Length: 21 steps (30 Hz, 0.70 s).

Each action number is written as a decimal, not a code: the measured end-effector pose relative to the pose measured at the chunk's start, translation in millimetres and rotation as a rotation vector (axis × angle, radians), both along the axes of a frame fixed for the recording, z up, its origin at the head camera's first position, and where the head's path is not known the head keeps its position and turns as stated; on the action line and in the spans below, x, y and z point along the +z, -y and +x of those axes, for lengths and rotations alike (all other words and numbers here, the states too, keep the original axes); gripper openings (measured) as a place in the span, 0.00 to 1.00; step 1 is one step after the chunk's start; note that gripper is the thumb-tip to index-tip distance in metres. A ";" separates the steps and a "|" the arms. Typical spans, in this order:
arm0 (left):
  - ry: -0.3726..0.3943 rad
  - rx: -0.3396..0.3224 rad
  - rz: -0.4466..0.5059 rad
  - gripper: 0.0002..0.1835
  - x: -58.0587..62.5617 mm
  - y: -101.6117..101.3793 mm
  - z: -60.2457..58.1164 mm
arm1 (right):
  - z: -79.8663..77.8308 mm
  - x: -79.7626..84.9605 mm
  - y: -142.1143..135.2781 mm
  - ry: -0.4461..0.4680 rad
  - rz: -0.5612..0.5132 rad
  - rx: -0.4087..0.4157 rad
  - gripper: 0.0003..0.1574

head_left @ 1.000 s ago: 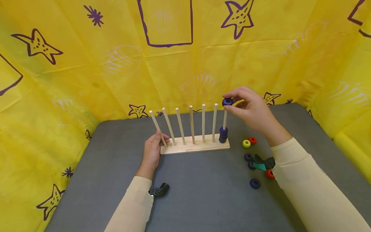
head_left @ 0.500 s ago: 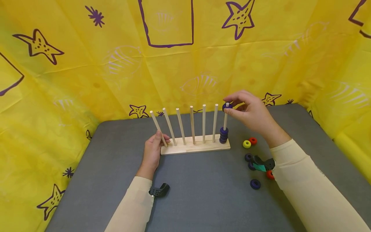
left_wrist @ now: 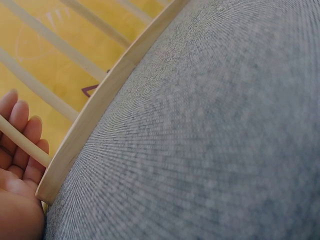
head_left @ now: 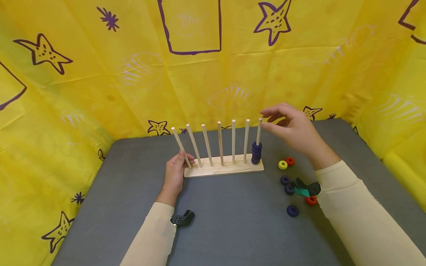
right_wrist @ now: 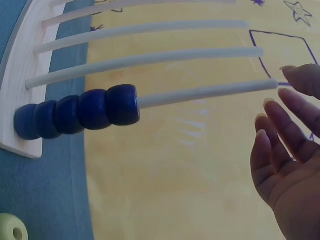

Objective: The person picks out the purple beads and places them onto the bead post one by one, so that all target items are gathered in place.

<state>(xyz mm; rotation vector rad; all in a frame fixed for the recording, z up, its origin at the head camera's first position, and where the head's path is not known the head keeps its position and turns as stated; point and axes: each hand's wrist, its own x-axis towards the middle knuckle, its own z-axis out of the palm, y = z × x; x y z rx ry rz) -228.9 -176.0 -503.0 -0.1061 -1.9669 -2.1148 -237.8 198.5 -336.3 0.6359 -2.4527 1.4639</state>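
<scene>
A wooden rack [head_left: 226, 169] with a row of upright pegs stands on the grey table. My left hand [head_left: 173, 173] holds its left end, thumb against the leftmost peg and fingers behind it; in the left wrist view the fingers [left_wrist: 31, 131] show behind that peg [left_wrist: 25, 144]. Several dark blue beads [head_left: 256, 153] are stacked at the bottom of the rightmost peg [head_left: 259, 132]. My right hand [head_left: 293, 129] hovers beside that peg's top, thumb and fingers apart with nothing between them. The right wrist view shows the blue stack [right_wrist: 80, 112] seated against the base.
Right of the rack lie a yellow bead [head_left: 282, 165] and a red bead [head_left: 290, 161]. Nearer are loose blue beads [head_left: 293, 211] and another red bead [head_left: 311, 200], close below the right wrist. A yellow patterned cloth [head_left: 199, 85] hangs behind the table.
My right hand has lowered a blue bead over the rightmost peg's tip and let go. The bead has dropped onto the stack, which is taller. My left hand has stayed put.
</scene>
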 end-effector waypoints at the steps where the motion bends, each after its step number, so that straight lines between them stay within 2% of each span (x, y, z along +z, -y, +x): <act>1: -0.002 -0.002 0.001 0.32 0.1 0.1 0.0 | 1.2 0.1 -1.7 -0.001 -0.003 -0.001 0.17; 12: -0.016 -0.016 0.026 0.33 1.5 -0.6 1.0 | 15.9 -7.5 -27.8 0.044 -0.085 0.056 0.15; 21: -0.007 -0.005 0.003 0.32 2.1 -1.3 1.7 | 29.8 -36.8 -48.6 0.039 -0.123 0.131 0.18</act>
